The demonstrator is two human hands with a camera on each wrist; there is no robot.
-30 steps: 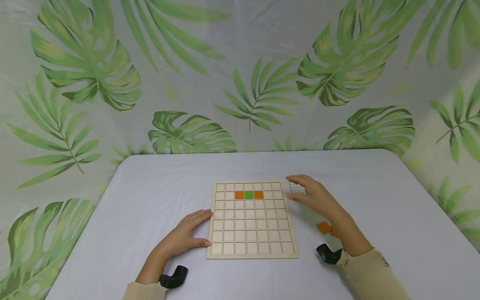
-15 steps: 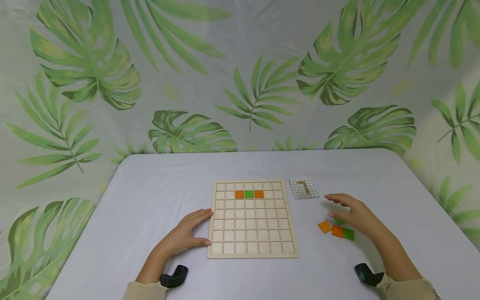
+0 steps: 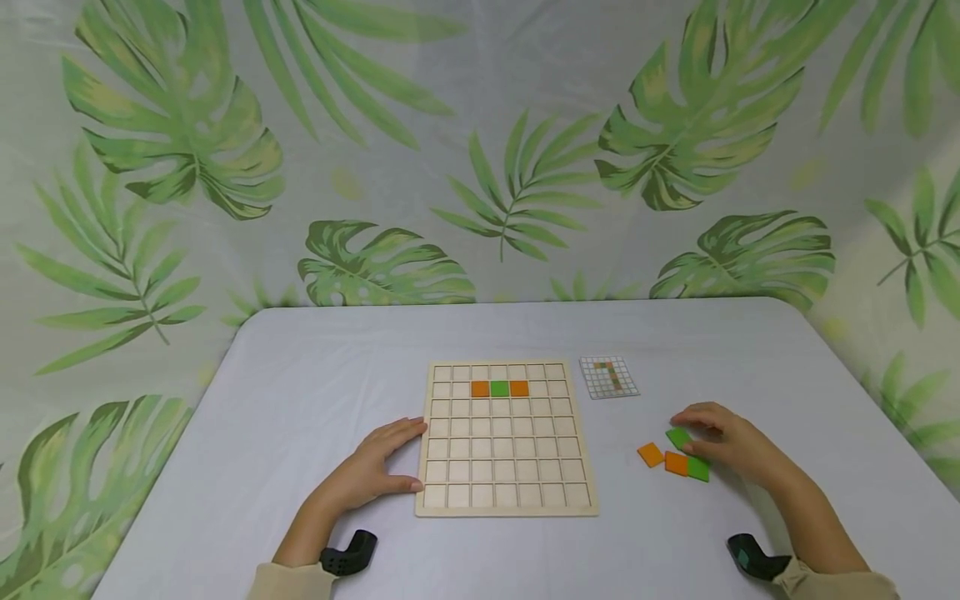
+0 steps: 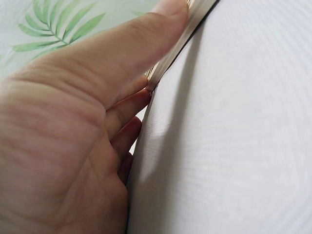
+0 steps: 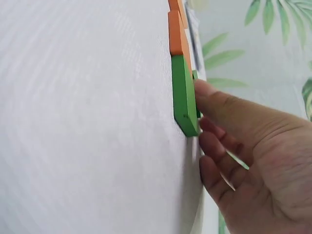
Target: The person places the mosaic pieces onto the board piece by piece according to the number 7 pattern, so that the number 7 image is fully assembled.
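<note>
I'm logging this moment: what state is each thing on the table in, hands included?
Board: flat, partly filled
Set tiles: side by side in one row
Card: flat, pattern up
Loose orange tiles: flat, off the board
Loose green tiles: off the board
Left hand: touching the board's edge
Right hand: at the loose green tiles, grip unclear

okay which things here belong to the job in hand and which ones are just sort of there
Seemingly part of the job:
gridded board, touched by the left hand
three set tiles
four loose tiles, by the right hand
pattern card

Just there, likely:
white tablecloth
leaf-print backdrop
black wrist devices
</note>
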